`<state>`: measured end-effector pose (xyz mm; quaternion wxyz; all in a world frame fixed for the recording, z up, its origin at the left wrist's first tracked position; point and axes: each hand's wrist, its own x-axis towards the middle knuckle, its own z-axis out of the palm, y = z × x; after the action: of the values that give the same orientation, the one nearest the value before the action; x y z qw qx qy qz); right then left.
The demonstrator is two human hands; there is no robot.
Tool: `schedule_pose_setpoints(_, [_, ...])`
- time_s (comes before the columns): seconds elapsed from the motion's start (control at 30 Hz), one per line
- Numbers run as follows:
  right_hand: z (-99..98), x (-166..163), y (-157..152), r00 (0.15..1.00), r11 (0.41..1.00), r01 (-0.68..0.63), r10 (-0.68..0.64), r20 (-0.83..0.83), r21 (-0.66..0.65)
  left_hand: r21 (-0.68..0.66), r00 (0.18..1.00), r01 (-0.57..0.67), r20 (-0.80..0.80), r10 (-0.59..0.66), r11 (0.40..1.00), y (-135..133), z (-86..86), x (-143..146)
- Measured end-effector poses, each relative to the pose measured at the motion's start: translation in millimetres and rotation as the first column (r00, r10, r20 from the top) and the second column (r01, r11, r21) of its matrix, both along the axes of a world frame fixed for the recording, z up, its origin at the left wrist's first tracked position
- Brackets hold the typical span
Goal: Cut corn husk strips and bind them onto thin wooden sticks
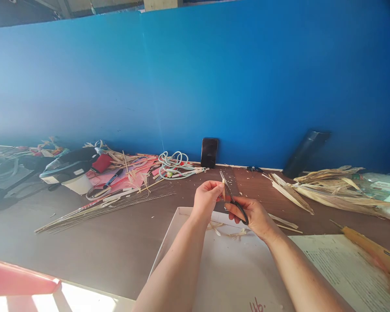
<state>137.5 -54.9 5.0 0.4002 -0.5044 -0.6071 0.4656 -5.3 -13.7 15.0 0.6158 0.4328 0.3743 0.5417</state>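
Note:
My right hand (pixel 245 211) grips a pair of scissors (pixel 242 213) by their black handles, the blades pointing up and away. Close beside it, my left hand (pixel 209 195) pinches a small pale strip of dried husk (pixel 224 190) against the blades. Both hands are above the far end of a shallow white box (pixel 234 264), where a few thin husk scraps (pixel 238 233) lie. Whether the blades are cutting into the strip is too small to tell.
Dried corn husks (pixel 338 190) lie at the right, near a dark cylinder (pixel 305 154) leaning on the blue wall. A phone (pixel 209 152) stands upright at the back, beside a coiled pale cord (pixel 173 164). Thin wires (pixel 107 208) lie left; an awl-like tool (pixel 360 242) rests on printed paper (pixel 338 268).

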Motion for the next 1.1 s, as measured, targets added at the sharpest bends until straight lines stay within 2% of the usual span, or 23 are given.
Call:
schedule_pose_setpoints(0.6, [3.4,-2.3,-1.4,1.000,0.999,0.027,-0.027,0.007,-0.019,0.015,1.000,-0.002,0.001,0.002,1.000,0.0,0.4,0.0])
schedule_pose_setpoints(0.77, [2.2,-0.5,1.9,0.986,0.991,0.131,-0.134,-0.097,-0.034,0.056,0.999,-0.035,-0.029,0.037,0.998,1.9,-1.5,-0.9])
schedule_pose_setpoints(0.93, [1.1,2.9,5.4,0.934,0.957,0.282,-0.290,-0.210,-0.068,0.056,1.000,0.013,-0.012,-0.012,0.998,0.5,1.7,-0.3])
schedule_pose_setpoints(1.1, [0.5,4.3,6.4,0.906,0.936,0.343,-0.352,-0.236,-0.080,0.032,0.998,0.068,0.006,-0.068,0.997,0.4,-0.8,-1.1])
